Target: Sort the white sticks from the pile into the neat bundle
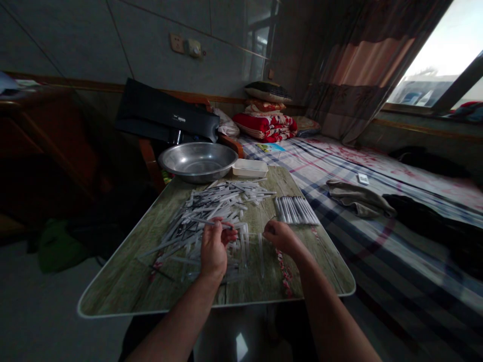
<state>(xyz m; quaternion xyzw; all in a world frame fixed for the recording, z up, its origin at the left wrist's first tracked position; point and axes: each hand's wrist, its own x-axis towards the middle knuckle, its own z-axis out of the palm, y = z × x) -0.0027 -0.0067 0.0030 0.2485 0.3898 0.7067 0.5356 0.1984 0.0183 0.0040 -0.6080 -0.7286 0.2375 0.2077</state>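
A slim grey-white pen with a dark end lies across the fingers of my left hand, pinched under the thumb. My right hand is closed, its fingertips bent down close to the top of a clear plastic tube. Whether the fingers touch that tube, or hold anything small, I cannot make out. Around and beyond my left hand spreads a loose pile of pens and clear tubes. Past my right hand, a neat row of white pens with dark ends lies side by side near the table's right edge.
The small wood-patterned table carries a wide metal basin and a white plastic tray at its far end. A bed with a checked sheet borders it on the right. Behind the basin rests a black case.
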